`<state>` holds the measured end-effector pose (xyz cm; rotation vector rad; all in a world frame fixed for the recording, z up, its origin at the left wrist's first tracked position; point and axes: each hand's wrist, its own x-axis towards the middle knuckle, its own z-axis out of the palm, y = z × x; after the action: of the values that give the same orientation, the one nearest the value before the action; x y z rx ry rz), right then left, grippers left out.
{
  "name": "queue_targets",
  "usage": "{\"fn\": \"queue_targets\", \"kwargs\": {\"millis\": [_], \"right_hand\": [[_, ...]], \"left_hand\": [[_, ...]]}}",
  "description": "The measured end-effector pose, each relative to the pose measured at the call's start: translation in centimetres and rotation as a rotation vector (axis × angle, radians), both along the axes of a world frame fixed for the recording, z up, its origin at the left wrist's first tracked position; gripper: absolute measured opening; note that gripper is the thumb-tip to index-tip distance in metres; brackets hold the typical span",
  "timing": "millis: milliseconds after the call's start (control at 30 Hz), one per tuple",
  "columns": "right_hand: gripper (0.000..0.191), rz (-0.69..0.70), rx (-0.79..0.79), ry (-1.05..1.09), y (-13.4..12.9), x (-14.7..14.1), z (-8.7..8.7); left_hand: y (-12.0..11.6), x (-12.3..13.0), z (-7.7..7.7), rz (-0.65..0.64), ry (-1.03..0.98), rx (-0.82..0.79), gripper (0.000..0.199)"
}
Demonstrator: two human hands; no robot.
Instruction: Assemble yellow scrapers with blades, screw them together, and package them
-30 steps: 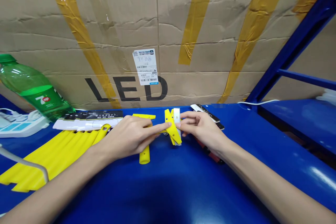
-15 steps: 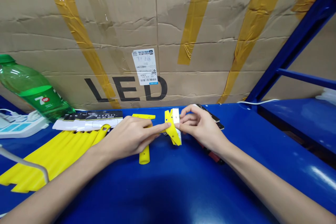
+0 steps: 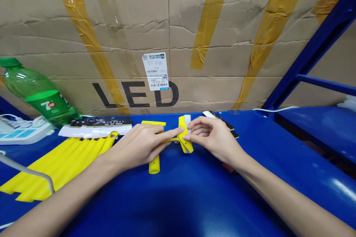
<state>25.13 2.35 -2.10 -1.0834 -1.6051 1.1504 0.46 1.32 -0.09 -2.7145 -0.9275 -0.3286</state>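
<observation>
1. Cardboard box (image 3: 205, 89), taped, lettered "LED"; stands along the back of the table.
2. Blue table (image 3: 172, 203), glossy, under both hands.
3. Yellow tubes (image 3: 61, 168), side by side, left of the left hand.
4. Green bottle (image 3: 41, 89), tilted, against the box.
5. Packets (image 3: 96, 129), overlapping, just behind the tubes.
6. Left hand (image 3: 141, 142): index straight, its tip on the scraper; other fingers curled in around the stem.
7. Right hand (image 3: 215, 137): thumb tip on the scraper's face, fingers bent at its right edge, a narrow pinch on it.
8. Yellow piece (image 3: 154, 165), partly hidden by the left hand.
9. Scraper (image 3: 184, 146), yellow, between the two hands, head roughly upright.
10. White strip (image 3: 187, 120), along the head's right side, partly covered.
</observation>
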Motion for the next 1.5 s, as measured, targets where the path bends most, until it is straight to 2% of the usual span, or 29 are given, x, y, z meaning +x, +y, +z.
{"fn": "queue_targets", "kwargs": {"millis": [133, 267, 433, 800, 933, 1033, 1167, 1500], "right_hand": [[0.043, 0.008, -0.021, 0.056, 0.1, 0.0, 0.1], [0.044, 0.028, -0.048, 0.126, 0.4, 0.3, -0.1], [0.046, -0.018, -0.071, 0.183, 0.5, 0.4, -0.3], [0.061, -0.042, -0.123, 0.265, -0.2, -0.2, -0.2], [0.047, 0.001, -0.145, 0.258, 0.2, -0.1, 0.0], [0.038, 0.034, -0.158, 0.244, 0.4, 0.1, 0.2], [0.038, 0.054, -0.156, 0.222, 0.5, 0.3, 0.3], [0.042, 0.11, -0.103, 0.152, 0.7, 0.5, -0.7]], "left_hand": [[0.1, -0.2, -0.2, -0.02, -0.111, -0.047, 0.049], [0.3, -0.2, -0.4, -0.038, -0.13, -0.019, 0.042], [0.2, 0.1, -0.5, -0.023, -0.207, 0.002, 0.041], [0.0, 0.4, -0.7, -0.011, -0.203, 0.043, 0.036], [0.0, 0.5, -0.8, -0.037, -0.246, 0.074, 0.039], [0.1, 0.5, -0.8, -0.078, -0.202, 0.1, 0.038], [0.2, 0.4, -0.9, -0.087, -0.132, 0.11, 0.04], [0.4, 0.2, -1.3, -0.119, -0.124, 0.119, 0.04]]}}
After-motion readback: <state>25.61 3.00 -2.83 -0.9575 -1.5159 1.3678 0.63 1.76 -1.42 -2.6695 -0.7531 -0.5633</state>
